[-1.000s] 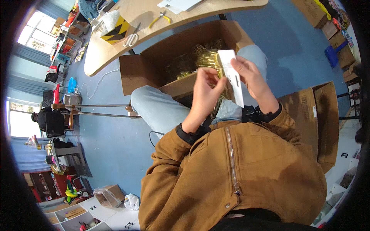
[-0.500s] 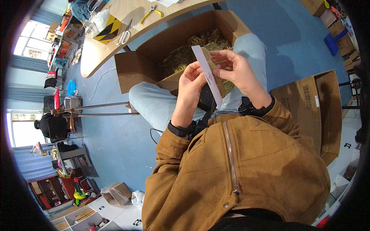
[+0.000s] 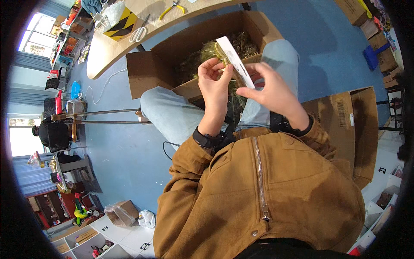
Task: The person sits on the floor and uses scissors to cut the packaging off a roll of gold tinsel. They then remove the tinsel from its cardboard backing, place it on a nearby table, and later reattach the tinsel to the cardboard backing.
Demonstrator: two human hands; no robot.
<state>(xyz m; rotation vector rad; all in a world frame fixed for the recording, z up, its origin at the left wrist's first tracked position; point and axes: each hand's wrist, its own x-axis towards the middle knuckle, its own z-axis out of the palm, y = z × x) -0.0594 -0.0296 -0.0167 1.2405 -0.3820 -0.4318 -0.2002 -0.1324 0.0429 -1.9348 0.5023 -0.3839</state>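
A flat white card [image 3: 235, 58] with dark print stands tilted between my hands, above an open cardboard box [image 3: 185, 32]. A gold, shiny flat piece [image 3: 220, 51] lies along the card's left side. My left hand [image 3: 214, 82] is closed on this gold piece, thumb against fingers, by the card's left face. On the other side, my right hand [image 3: 274, 86] holds the card, its fingers behind it and its thumb toward me; the fingertips are partly hidden. Inside the box is a heap of gold, glossy strands or wrapped pieces [image 3: 202, 58], too tangled to make out.
A wooden table [image 3: 103, 56] stands ahead with white scissors [image 3: 138, 34], yellow-handled pliers [image 3: 172, 9] and a striped yellow-black box [image 3: 122, 26]. A flattened cardboard box [image 3: 332, 116] lies at my right. A metal-railed stand [image 3: 103, 116] reaches in from the left. Another person [image 3: 54, 134] sits far left.
The card has turned, so its printed white face now points to the right. My left hand has shifted to the gold piece, and my right hand has moved round to the card's white side.
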